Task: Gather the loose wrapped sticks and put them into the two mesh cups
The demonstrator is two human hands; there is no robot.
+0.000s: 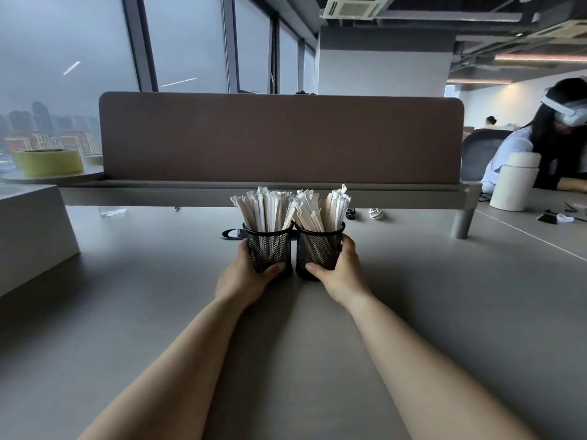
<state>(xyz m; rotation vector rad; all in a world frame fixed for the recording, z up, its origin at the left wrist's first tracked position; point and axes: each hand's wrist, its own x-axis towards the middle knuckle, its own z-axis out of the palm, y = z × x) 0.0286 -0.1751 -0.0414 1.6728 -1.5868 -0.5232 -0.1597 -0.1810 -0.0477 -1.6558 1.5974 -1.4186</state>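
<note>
Two black wire-mesh cups stand upright side by side on our smooth grey desk [158, 296], nearly touching at the rims. Our left hand [243, 277] wraps the left mesh cup [268, 246], thumb pressed across its lower front and fingers curled round the outer wall. Our right hand [341, 274] clasps the right mesh cup [319, 249] the same way, thumb low on the front. Both cups are round, slightly tapered cylinders with a solid rim, the mesh fine enough that the sticks show through. Each is packed full: the wrapped sticks in the left cup [263, 208] and the wrapped sticks in the right cup [320, 208] are slim and pale, in crinkled white paper sleeves with ragged torn tops, fanning outward. Behind the cups lie a flat dark phone [230, 234] and a matte brown felt-like divider panel [279, 138] with rounded corners. A white cylindrical flask [514, 182] stands far right.
</note>
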